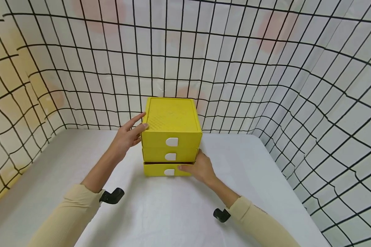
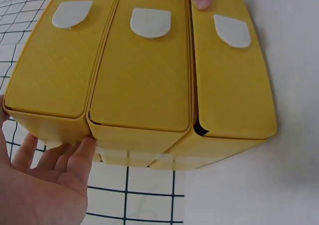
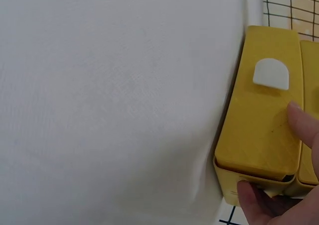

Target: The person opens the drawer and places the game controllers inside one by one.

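Note:
A yellow three-drawer box (image 1: 173,115) stands on the white surface, a white rounded tab on each drawer front. Its bottom drawer (image 1: 154,169) sticks out slightly, with a dark gap above the front. My left hand (image 1: 126,137) rests against the box's upper left side, thumb and index fingertip at the top edge; in the left wrist view its other fingers (image 2: 79,160) lie along that side. Low on the right, my right hand (image 1: 202,167) grips the bottom drawer, thumb on its front and fingers round the side, as the right wrist view shows.
White cloth (image 1: 170,209) covers the table under the box. Black wire grid (image 1: 235,72) rises behind the box and along both sides, with pale sheeting beyond it. Small black cameras (image 1: 112,196) are worn at both wrists over beige sleeves (image 1: 71,212).

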Available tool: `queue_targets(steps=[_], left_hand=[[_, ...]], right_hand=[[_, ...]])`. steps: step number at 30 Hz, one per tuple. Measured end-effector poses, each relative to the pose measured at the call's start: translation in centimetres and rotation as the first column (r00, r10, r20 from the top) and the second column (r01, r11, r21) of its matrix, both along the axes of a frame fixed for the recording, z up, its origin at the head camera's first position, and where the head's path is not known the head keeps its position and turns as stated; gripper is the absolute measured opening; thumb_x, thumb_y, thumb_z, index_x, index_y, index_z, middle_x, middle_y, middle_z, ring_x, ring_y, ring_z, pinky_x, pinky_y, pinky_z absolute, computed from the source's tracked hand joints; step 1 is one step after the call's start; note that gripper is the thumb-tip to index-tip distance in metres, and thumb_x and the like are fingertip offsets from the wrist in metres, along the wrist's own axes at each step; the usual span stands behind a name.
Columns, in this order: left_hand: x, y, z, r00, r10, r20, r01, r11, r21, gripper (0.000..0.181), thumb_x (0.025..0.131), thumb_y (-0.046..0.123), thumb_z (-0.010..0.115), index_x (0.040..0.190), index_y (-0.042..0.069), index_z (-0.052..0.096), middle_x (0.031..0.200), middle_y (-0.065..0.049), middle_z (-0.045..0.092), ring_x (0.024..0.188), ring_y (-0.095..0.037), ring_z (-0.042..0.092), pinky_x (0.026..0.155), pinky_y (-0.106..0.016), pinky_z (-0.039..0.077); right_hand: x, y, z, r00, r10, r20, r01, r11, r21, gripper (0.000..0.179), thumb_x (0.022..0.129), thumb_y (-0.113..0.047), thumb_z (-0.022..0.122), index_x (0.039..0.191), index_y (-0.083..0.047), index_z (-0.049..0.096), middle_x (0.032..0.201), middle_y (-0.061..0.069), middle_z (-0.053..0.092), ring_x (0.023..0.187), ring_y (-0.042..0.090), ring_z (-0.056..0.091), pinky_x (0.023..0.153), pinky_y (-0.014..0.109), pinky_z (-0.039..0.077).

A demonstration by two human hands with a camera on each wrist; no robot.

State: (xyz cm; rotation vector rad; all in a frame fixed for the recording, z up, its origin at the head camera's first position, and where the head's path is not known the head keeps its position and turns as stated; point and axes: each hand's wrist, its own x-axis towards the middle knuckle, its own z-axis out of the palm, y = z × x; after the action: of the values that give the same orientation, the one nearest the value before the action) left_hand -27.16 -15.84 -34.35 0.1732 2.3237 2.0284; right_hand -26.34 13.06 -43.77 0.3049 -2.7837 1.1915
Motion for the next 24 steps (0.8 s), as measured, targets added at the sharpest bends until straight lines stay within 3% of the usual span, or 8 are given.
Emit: queue_targets(steps=[12,24], left_hand=[[0.13,0.34,0.26,1.0,0.013,-0.008,-0.013,1.0,-0.006,0.064,0.098,0.049,0.061,0.157,0.043,0.035,0.161,-0.007,0.038,0.139,-0.029,0.051,0.119,-0.053,0.036],[0.3,0.66,0.7,0.998,0.047,0.031,-0.047,0.999,0.007,0.064,0.098,0.045,0.062,0.157,0.042,0.035,0.158,-0.008,0.041,0.137,-0.029,0.052,0.118,-0.053,0.037]], right_hand=[[-0.64,-0.05,-0.77,0.998,-0.038,-0.051,0.036,0.999,-0.039,0.075,0.071,-0.034,0.093,0.127,-0.008,0.051,0.115,0.007,0.064,0.108,0.026,0.064,0.095,0.042,0.055],[-0.95,0.0,-0.65,0.998,-0.042,-0.051,0.042,0.999,0.001,0.079,0.068,-0.04,0.094,0.125,-0.008,0.051,0.111,0.005,0.064,0.107,0.025,0.064,0.093,0.04,0.056]])
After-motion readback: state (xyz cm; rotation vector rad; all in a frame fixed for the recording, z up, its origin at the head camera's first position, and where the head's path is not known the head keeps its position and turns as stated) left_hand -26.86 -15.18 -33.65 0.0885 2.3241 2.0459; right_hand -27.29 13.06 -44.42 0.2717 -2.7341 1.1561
